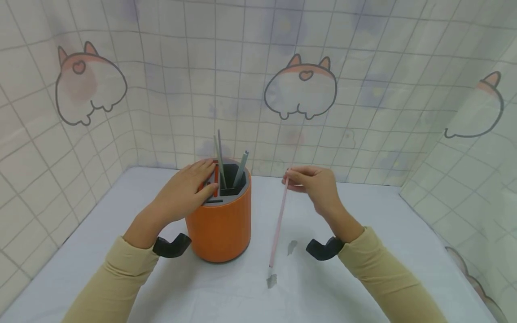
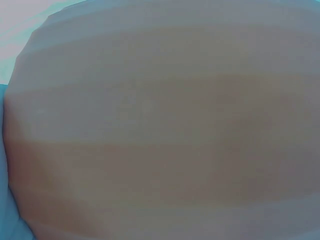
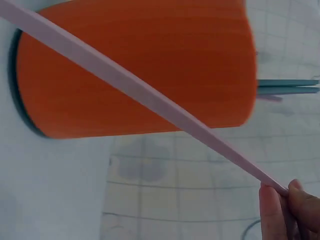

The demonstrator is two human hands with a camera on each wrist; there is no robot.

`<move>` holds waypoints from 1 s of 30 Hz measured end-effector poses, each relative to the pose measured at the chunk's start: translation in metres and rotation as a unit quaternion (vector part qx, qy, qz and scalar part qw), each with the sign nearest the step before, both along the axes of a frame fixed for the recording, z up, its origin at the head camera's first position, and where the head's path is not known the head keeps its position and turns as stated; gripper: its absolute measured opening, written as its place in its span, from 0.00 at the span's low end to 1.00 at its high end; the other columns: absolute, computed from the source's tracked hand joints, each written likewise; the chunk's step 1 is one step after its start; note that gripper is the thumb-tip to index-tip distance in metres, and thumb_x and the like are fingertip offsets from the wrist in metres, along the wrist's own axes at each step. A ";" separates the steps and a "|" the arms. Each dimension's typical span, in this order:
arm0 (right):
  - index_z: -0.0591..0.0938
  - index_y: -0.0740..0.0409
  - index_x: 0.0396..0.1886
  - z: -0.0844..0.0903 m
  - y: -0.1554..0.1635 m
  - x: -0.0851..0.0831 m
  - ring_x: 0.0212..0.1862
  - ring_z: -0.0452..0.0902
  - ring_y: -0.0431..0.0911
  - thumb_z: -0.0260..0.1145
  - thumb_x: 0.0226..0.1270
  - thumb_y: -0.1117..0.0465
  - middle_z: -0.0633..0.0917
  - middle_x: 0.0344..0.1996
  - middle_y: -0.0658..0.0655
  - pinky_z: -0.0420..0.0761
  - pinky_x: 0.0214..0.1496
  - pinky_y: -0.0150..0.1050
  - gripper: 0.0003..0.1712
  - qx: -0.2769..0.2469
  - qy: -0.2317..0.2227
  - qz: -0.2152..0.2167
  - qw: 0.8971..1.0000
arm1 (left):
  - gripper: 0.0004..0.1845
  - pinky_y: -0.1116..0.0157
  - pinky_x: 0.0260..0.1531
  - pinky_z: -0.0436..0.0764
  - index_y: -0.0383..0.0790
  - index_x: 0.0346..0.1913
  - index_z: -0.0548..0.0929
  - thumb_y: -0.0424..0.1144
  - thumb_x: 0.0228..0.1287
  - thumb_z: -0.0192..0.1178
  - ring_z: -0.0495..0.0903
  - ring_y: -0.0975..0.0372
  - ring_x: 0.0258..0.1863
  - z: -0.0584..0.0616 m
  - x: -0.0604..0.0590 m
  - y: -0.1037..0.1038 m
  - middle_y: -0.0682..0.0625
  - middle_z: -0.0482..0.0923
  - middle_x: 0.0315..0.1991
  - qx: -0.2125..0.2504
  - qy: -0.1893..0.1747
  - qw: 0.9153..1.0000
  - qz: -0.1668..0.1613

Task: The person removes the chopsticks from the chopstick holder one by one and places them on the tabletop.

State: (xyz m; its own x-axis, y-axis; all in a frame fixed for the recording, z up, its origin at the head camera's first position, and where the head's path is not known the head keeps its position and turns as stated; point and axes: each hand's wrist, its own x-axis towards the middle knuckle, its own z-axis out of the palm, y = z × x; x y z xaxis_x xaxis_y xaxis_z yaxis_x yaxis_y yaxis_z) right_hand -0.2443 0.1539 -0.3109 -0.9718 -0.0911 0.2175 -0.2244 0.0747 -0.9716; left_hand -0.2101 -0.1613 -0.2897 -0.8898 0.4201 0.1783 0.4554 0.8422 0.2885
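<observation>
Two hands share the work as I watch: my left hand rests flat-fingered on the round orange plastic pen holder, seemingly steadying it, while my right hand pinches a thin pink stick by its top, just beside the holder, its tip hanging near the white tabletop.

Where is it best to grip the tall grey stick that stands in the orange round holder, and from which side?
Probably pinch the grey stick at its free top, from above: it stands nearly upright, its lower part sunk in the orange holder.
</observation>
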 end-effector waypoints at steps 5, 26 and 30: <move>0.84 0.71 0.51 -0.034 -0.006 -0.004 0.36 0.89 0.40 0.70 0.66 0.61 0.91 0.35 0.53 0.88 0.45 0.35 0.20 0.022 -0.110 0.000 0.994 | 0.34 0.44 0.79 0.50 0.32 0.77 0.55 0.50 0.79 0.45 0.50 0.44 0.79 0.000 -0.002 0.001 0.38 0.53 0.79 0.002 0.001 1.000 -0.003; 0.86 0.68 0.47 -0.115 -0.022 -0.009 0.34 0.89 0.43 0.70 0.65 0.62 0.91 0.36 0.60 0.88 0.39 0.33 0.15 0.032 -0.261 0.011 0.965 | 0.34 0.45 0.79 0.50 0.33 0.77 0.56 0.50 0.78 0.45 0.51 0.45 0.79 -0.001 -0.001 -0.001 0.39 0.53 0.79 0.006 0.006 1.000 0.008; 0.86 0.70 0.46 -0.127 -0.024 -0.005 0.32 0.89 0.41 0.70 0.65 0.63 0.91 0.35 0.61 0.88 0.38 0.31 0.15 0.051 -0.262 0.015 0.964 | 0.34 0.45 0.79 0.51 0.33 0.77 0.56 0.50 0.78 0.45 0.51 0.45 0.79 -0.003 0.000 0.000 0.39 0.53 0.79 0.006 0.005 1.000 0.006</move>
